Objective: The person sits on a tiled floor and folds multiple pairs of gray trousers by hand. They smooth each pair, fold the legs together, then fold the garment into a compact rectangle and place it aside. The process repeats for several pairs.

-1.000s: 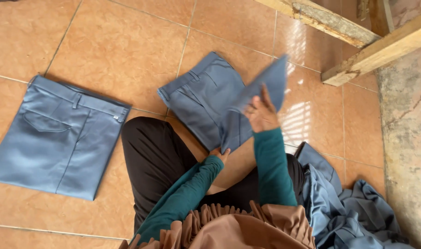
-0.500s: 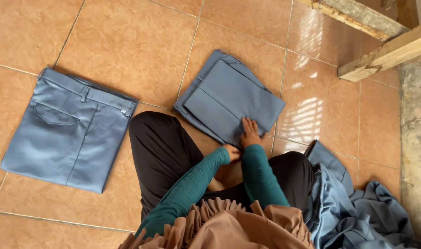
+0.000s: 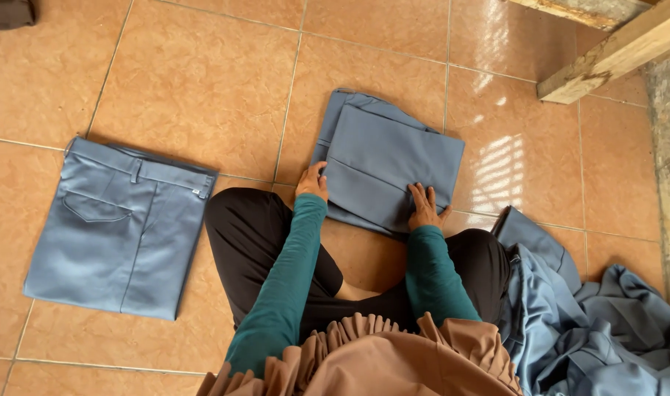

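Observation:
A folded pair of blue-grey trousers [image 3: 386, 161] lies on the tiled floor in front of my crossed legs. My left hand [image 3: 312, 183] grips its near left corner, thumb on top. My right hand [image 3: 425, 207] presses flat on its near right edge, fingers spread. Both arms are in teal sleeves.
A second folded pair of blue-grey trousers [image 3: 118, 227] lies flat to my left. A heap of unfolded blue-grey cloth [image 3: 584, 323] sits at my right side. Wooden beams [image 3: 614, 48] cross the upper right corner, beside a rough concrete strip [image 3: 669, 147].
My right hand folded the raised flap of the trousers down, then moved to the near right edge. My left hand came out to the near left corner. The bundle is now a flat rectangle.

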